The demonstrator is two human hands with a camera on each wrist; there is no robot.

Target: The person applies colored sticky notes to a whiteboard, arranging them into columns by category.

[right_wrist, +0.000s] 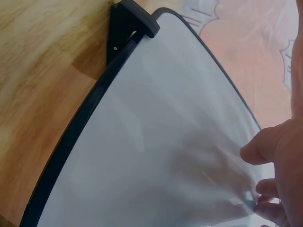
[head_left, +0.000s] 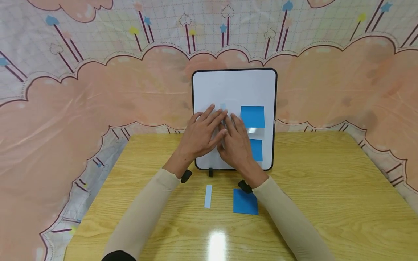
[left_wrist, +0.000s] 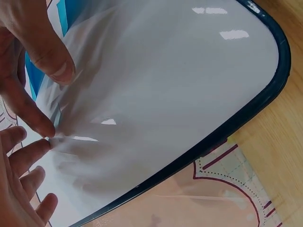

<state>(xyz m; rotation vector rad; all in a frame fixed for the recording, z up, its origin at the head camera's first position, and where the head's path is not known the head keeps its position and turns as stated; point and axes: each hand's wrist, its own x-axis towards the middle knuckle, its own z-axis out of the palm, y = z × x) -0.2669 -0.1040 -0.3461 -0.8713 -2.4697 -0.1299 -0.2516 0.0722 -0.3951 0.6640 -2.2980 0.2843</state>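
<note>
A whiteboard (head_left: pixel 233 87) with a black rim stands upright on the table. My left hand (head_left: pixel 203 136) and right hand (head_left: pixel 237 141) meet at its middle, fingertips close together over a pale blue paper strip (head_left: pixel 223 106) on the board. Only part of this strip shows; the hands hide the rest. The left hand's fingers are extended toward the board. In the left wrist view the right hand's fingertip touches the strip (left_wrist: pixel 58 116). In the right wrist view, the fingers (right_wrist: pixel 272 189) reach to the white surface. Two blue paper squares, an upper one (head_left: pixel 252 116) and a lower one (head_left: pixel 257 150), are on the board's right side.
On the wooden table (head_left: pixel 326 188) lie another pale blue strip (head_left: pixel 208 196) and a blue paper square (head_left: pixel 245 202), the latter partly under the right wrist. A black stand foot (head_left: pixel 210 173) sticks out below the board. A patterned curtain (head_left: pixel 143 90) hangs behind.
</note>
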